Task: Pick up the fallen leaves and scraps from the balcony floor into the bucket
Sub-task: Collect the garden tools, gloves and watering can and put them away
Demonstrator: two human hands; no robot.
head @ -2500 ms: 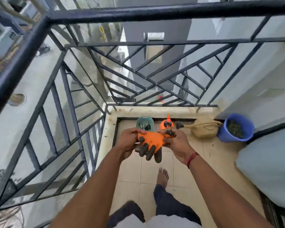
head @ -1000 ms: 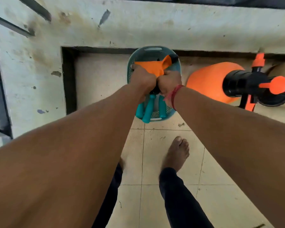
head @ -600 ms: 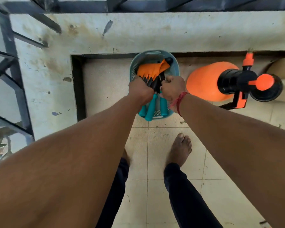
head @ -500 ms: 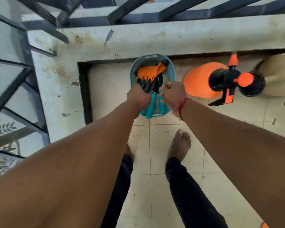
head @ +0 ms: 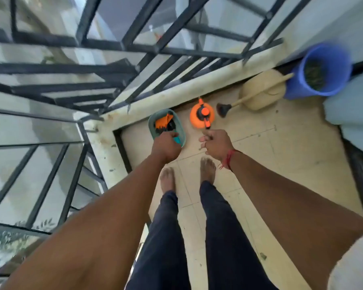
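Blue bucket [head: 296,84] sat in the far right corner of the balcony floor [head: 281,153], dark leaf debris [head: 313,74] inside. Beige watering can [head: 262,91] was just beside it, then an orange sprayer [head: 201,116], then a teal basket [head: 181,130] with orange gloves [head: 164,121]. Left hand [head: 166,146] was curled over the basket's near rim at a teal handle [head: 177,139] (grip unclear). Right hand [head: 217,143] was loosely curled, holding nothing. One scrap [head: 263,256] lay on the tiles.

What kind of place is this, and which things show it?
Probably a small tiled balcony: a black metal railing borders it, and a beige watering can, an orange sprayer and a blue bucket stand on the floor.
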